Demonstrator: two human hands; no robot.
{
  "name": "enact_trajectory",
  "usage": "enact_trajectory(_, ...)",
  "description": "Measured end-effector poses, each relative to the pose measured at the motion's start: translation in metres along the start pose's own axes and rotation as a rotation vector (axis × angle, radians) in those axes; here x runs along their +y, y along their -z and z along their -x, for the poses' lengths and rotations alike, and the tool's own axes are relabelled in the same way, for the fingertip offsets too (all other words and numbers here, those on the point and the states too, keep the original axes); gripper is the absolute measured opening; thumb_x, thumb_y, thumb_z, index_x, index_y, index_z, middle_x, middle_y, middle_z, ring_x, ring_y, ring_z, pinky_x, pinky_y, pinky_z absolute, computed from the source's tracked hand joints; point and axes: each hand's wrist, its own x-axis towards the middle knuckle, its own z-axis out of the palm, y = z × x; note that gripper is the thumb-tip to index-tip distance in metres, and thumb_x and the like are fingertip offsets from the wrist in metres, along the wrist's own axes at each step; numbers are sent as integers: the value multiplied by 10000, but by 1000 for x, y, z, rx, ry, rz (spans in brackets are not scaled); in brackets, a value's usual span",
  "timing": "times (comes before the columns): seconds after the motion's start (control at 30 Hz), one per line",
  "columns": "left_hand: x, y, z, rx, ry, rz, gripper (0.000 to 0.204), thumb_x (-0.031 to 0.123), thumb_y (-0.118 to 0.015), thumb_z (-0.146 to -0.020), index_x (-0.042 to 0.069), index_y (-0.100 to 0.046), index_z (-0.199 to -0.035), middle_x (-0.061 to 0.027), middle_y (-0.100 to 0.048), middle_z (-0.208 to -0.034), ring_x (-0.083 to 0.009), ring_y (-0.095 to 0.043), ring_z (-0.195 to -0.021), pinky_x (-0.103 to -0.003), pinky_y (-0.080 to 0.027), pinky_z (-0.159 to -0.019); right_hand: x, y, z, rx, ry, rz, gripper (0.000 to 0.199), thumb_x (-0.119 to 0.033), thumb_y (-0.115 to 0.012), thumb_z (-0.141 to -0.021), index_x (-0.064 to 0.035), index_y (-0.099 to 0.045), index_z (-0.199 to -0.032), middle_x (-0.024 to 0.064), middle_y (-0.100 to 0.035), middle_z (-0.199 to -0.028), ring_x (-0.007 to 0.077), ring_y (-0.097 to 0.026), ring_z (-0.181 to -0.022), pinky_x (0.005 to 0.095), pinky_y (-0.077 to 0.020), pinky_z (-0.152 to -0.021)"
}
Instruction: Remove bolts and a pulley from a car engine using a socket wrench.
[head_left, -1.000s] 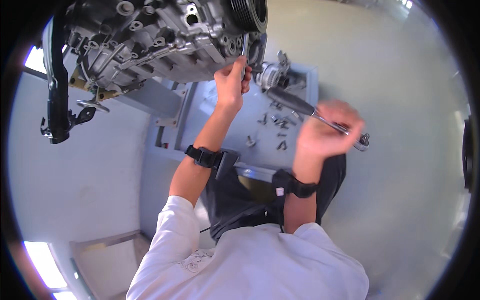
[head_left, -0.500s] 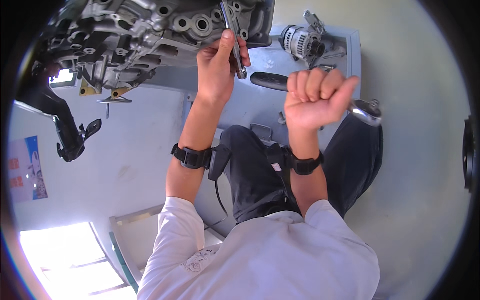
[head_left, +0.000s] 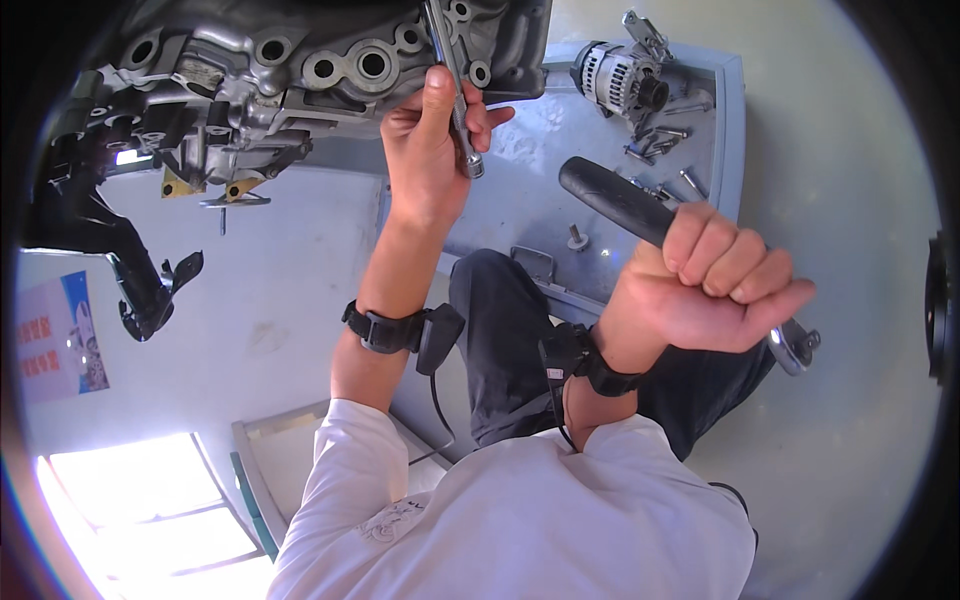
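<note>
**Extension bar sits up at the engine; ratchet handle waits well off to its right**

Take the grey cast-metal engine block point(head_left: 300, 70) as your landmark; it hangs across the top left of your view, its bolt bosses facing you.

At the block's right lower edge, your left hand point(head_left: 432, 145) is closed around a slim silver extension bar point(head_left: 455, 90). The bar's long axis runs nearly straight up and down, its upper end going into the block's face and its lower socket end poking out just below your fingers. Thumb and fingers are wrapped on the shaft, so the grip is firm.

Right of the block and lower down, your right hand point(head_left: 715, 290) is a closed fist clamped on a ratchet wrench with a black rubber grip point(head_left: 615, 205). Its long axis lies on a diagonal: the black grip points up-left toward the bar, while the chrome ratchet head point(head_left: 795, 350) sticks out of the far, lower-right side of your fist. So the drive head is on the side turned away from the bar, and the two tools are well apart.

Further right of the block, on the blue-grey table point(head_left: 735, 130), lie a ribbed silver alternator point(head_left: 620, 75) and loose bolts point(head_left: 660, 150).
</note>
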Motion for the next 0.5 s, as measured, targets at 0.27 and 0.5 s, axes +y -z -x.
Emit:
enact_trajectory(0.27,-12,-12,1,180,-59,-42,442,423,-502,-886,17,-492,-712,-16,-401,-484,-94,-354,-396,-288,-395,-472,21,15,22,74,-175,89,472,-425,-179,-964,-129,-283,-611,-15,-274,-472,108,-201,-389,267,-237,-404)
enact_trajectory(0.5,-14,-9,-2,179,-76,38,445,407,-536,-868,12,-506,-667,-44,-433,-471,-111,-392,-388,-296,-427,-460,4,8,2,-53,-37,32,473,-433,-192,-962,-119,-275,-617,-24,-258,-473,107,-173,-390,265,-213,-393)
